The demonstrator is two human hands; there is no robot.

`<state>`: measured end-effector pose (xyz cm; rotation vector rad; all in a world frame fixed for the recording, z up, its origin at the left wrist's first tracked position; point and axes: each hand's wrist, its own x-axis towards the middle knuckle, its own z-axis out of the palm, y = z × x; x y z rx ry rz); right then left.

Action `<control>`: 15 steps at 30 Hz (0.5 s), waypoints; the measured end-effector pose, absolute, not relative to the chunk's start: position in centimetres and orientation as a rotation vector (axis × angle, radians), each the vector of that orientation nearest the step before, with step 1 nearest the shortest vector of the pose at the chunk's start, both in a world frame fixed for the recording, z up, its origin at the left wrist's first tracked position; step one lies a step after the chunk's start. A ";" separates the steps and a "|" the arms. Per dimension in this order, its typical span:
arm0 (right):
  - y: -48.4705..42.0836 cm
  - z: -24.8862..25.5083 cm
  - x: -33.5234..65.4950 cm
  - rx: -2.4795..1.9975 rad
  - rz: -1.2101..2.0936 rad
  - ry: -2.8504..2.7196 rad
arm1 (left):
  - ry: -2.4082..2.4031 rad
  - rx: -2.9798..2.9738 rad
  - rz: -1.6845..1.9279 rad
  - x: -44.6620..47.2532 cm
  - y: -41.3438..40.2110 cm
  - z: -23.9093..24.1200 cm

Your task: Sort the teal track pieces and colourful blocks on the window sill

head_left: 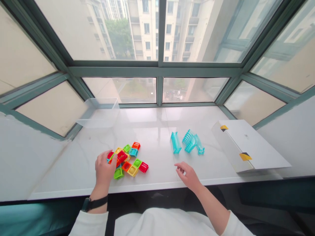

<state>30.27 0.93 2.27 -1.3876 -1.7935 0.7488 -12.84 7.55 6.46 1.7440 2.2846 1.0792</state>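
My left hand (pixel 105 167) is curled round the left edge of a pile of square plastic toy blocks (pixel 133 170) in red, orange, yellow, green and blue. Its thumb and fingers close on some of the blocks there, partly hiding them. Several blocks lie joined in rows; a red block (pixel 143 167) is at the right end of one. Over the front part of the white counter, my right hand (pixel 188 175) has loosely bent fingers, apart, with nothing visible in them. Beyond it lie translucent turquoise ribbed pieces: a straight one (pixel 176 143) and a curved group (pixel 190 141).
A clear plastic bin (pixel 98 113) stands at the back left by the window. To the right sits a white box (pixel 253 144) with yellow and black tabs. The white counter (pixel 155 131) ends at a front edge near my body, and green window frames (pixel 158 72) enclose it.
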 end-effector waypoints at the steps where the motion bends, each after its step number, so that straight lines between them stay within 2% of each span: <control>1: 0.8 2.2 29.5 -1.375 0.799 -1.834 | 2.320 1.722 1.016 -13.8 8.2 5.9; 6: 0.5 2.1 26.0 -1.372 0.990 -1.953 | 2.301 1.534 0.569 -17.1 10.8 2.7; 15: 0.8 1.4 21.5 -1.443 1.027 -2.016 | 2.180 1.646 0.443 -17.2 11.6 -0.2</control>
